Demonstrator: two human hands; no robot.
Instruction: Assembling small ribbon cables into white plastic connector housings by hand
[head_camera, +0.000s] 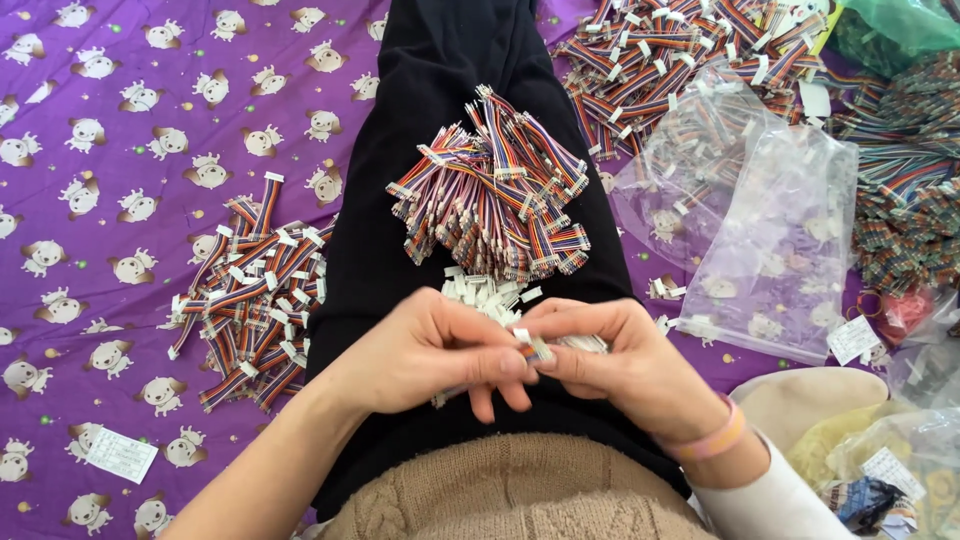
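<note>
**Small white connector pinched between both hands, over lap**

One white plastic connector (537, 346) on a short rainbow ribbon lead, held at centre above black trousers (440, 120). Left hand (435, 350) and right hand (610, 360): fingertips closed tight on it from either side, thumbs meeting. One loose heap of white housings (485, 292) just behind. One bundled pile of rainbow wire leads (495, 185) further up the lap. One scattered pile (255, 295) on purple printed cloth (120, 120) left. Two clear plastic bags (770, 240) right.
</note>
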